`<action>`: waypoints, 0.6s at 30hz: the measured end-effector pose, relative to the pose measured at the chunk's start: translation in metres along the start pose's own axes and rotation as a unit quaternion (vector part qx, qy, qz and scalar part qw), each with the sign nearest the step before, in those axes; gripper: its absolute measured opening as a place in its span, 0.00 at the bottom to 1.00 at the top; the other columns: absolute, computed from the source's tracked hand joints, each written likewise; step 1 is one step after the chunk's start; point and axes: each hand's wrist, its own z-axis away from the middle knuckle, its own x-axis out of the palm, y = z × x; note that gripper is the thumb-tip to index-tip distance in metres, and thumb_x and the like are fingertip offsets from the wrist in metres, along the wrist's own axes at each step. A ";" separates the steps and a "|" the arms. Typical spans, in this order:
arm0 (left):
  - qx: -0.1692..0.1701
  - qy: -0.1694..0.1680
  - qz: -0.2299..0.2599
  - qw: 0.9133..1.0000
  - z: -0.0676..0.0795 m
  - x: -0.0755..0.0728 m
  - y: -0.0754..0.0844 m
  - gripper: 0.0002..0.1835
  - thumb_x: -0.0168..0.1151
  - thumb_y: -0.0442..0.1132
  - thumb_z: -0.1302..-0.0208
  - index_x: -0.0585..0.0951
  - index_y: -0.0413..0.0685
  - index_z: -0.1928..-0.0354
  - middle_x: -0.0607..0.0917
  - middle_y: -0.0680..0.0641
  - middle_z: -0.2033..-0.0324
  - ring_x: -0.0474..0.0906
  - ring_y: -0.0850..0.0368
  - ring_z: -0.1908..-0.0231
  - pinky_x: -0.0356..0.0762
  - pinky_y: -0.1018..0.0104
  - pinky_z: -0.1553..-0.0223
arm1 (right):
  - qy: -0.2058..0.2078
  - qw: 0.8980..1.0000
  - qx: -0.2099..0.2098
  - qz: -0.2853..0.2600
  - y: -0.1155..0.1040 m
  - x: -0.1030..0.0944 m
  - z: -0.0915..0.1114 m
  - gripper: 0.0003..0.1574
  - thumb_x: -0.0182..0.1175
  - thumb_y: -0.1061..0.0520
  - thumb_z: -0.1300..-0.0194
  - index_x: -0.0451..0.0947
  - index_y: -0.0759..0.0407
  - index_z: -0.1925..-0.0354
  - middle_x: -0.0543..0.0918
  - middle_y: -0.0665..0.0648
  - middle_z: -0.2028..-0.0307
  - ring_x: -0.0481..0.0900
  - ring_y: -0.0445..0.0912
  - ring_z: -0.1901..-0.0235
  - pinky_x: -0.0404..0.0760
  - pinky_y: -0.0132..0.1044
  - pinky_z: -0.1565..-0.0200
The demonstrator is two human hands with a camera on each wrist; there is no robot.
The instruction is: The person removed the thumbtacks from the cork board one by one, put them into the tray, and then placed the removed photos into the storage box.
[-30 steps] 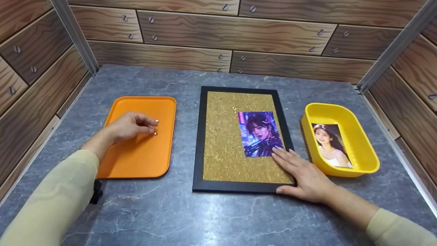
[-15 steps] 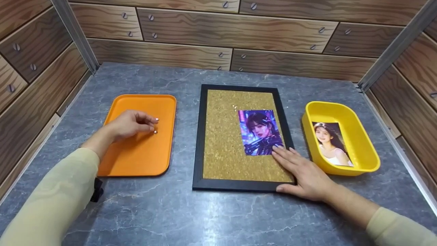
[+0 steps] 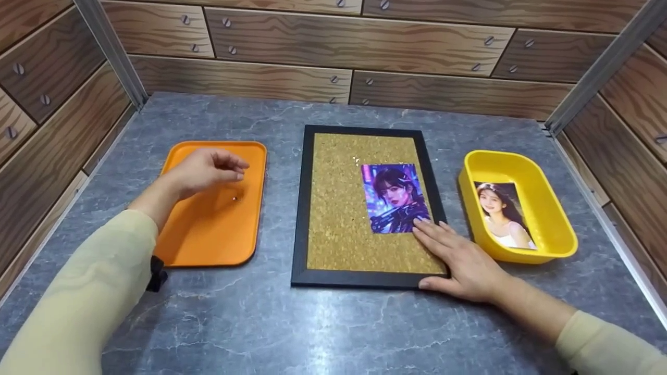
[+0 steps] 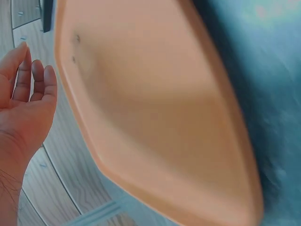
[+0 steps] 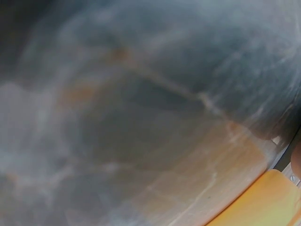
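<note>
Above the orange tray [image 3: 208, 234], my left hand [image 3: 206, 169] is raised with thumb and index fingertips close together. In the left wrist view those fingertips appear to meet; whether something tiny sits between them cannot be made out. Two tiny pin-like pieces [image 4: 75, 48] lie on the tray in that view; the head view shows one small shiny piece [image 3: 234, 198]. My right hand [image 3: 466, 265] lies flat, fingers straight, on the photo's lower right corner and the frame's edge. The photo card [image 3: 396, 200], purple-blue, rests on the cork board [image 3: 333, 229] with its black frame.
A yellow bin [image 3: 555, 219] stands right of the board, holding another photo card [image 3: 503, 216]. Small clear pieces [image 3: 356, 161] sit on the cork by the photo's upper left. The grey marbled table [image 3: 260, 323] is bounded by wood-patterned walls [image 3: 281, 44].
My left hand has lifted off the tray surface and drawn slightly upward and away from the small shiny pieces. My right hand stays on the photo and frame.
</note>
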 end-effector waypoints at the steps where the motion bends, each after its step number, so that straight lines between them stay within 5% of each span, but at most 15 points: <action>1: 0.002 0.000 0.001 1.000 -0.001 0.001 0.003 0.20 0.66 0.33 0.25 0.80 0.33 0.35 0.84 0.37 0.43 0.83 0.57 0.49 0.83 0.59 0.41 | 0.000 1.000 0.001 -0.001 0.000 0.000 0.000 0.62 0.70 0.30 0.35 0.59 0.61 0.18 0.60 0.62 0.19 0.59 0.59 0.21 0.43 0.39 0.19; 8: 0.030 0.014 -0.005 0.999 -0.015 0.015 0.020 0.20 0.69 0.37 0.26 0.83 0.38 0.36 0.85 0.44 0.47 0.79 0.55 0.50 0.81 0.65 0.46 | -0.004 1.000 0.009 0.001 -0.001 -0.001 0.000 0.62 0.69 0.30 0.34 0.59 0.60 0.18 0.59 0.60 0.18 0.59 0.58 0.21 0.44 0.38 0.19; 18: 0.071 0.015 0.006 0.997 -0.037 0.037 0.044 0.16 0.69 0.36 0.26 0.85 0.41 0.40 0.86 0.40 0.45 0.81 0.53 0.47 0.80 0.69 0.50 | 0.001 1.000 0.010 0.000 0.000 0.001 0.000 0.63 0.69 0.29 0.35 0.59 0.60 0.18 0.59 0.60 0.18 0.59 0.59 0.21 0.47 0.43 0.19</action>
